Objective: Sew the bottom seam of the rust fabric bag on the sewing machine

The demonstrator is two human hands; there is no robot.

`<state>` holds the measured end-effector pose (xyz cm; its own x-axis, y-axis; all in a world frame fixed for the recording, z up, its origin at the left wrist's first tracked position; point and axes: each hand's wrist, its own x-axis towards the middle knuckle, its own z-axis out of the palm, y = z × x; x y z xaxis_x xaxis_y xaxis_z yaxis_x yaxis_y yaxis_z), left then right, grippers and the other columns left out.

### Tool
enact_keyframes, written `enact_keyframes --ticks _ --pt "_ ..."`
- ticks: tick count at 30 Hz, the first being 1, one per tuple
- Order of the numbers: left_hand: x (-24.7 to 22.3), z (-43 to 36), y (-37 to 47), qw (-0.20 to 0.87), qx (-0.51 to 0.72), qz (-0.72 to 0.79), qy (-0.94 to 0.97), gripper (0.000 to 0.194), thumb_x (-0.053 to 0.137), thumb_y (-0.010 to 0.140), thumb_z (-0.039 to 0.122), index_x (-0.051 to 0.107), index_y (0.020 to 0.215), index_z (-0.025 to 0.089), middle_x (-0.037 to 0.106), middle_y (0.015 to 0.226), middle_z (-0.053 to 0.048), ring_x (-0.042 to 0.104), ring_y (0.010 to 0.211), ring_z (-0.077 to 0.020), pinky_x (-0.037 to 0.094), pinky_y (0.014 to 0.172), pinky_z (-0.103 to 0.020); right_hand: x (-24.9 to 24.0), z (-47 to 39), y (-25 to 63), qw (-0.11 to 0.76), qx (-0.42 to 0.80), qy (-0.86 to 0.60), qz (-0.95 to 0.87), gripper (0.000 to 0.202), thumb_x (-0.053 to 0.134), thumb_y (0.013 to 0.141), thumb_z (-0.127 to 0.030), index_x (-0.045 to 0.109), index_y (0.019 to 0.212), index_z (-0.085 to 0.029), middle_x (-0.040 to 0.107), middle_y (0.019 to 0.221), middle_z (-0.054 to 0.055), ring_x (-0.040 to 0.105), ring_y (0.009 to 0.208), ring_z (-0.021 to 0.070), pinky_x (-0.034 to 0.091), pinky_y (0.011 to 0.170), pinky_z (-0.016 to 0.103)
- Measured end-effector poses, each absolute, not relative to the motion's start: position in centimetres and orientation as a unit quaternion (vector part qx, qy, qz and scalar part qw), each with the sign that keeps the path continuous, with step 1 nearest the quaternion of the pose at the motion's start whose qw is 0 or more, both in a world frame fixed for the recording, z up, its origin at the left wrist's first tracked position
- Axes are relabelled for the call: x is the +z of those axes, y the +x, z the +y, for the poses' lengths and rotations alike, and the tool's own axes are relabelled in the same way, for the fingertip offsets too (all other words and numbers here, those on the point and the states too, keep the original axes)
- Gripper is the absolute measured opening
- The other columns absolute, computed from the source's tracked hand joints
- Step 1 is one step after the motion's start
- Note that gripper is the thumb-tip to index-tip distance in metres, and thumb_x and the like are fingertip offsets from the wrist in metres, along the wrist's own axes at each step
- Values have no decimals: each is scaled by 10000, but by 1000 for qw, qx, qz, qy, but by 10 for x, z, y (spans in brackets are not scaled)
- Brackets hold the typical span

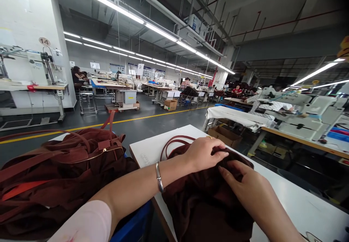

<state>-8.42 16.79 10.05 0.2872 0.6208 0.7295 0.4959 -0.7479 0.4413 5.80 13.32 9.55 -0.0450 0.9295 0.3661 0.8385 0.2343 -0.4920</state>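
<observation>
Both hands, left hand [205,154] and right hand [245,189], are pressed flat, fingers together, on the dark brown bag [207,198] lying directly beneath them on the white table [286,198].

Tight at the middle, open at the white edges.

Your left hand [204,152] and right hand [242,187] sit on the dark brown bag [207,202], which fills the middle of the white table [294,202]. You have bare tabletop to the right of the bag and at the far left corner beyond its handles [174,142]. On your left, a heap of brown bags [62,176] blocks that side, just beside the table edge.
</observation>
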Motion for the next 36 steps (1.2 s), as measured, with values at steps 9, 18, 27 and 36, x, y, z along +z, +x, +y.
enact_keyframes --ticks 9,18,27,36 --pt "106 180 -70 94 446 398 796 153 429 749 106 553 822 160 609 766 12 533 671 -98 426 625 -184 94 144 58 387 144 -586 -697 270 478 585 -431 604 708 -226 633 670 36 558 637 240 380 577 328" --pt "91 179 -71 58 427 423 797 247 392 726 104 594 818 212 623 770 6 562 733 -151 439 713 -257 83 114 84 481 441 -502 -568 411 641 584 -509 504 845 -222 498 521 -36 469 424 147 385 382 254" --pt "96 155 -77 -42 470 278 837 290 376 688 10 581 838 151 577 887 -35 486 860 -140 386 843 -256 73 115 100 493 519 -469 -517 384 728 582 -418 551 864 -226 479 555 -50 439 456 100 351 386 179" --pt "94 136 -77 -25 443 234 865 184 526 653 190 529 824 123 572 793 -59 490 788 -165 388 820 -293 86 106 93 449 454 -497 -587 478 700 584 -484 537 939 -209 565 645 -13 437 434 92 368 362 187"
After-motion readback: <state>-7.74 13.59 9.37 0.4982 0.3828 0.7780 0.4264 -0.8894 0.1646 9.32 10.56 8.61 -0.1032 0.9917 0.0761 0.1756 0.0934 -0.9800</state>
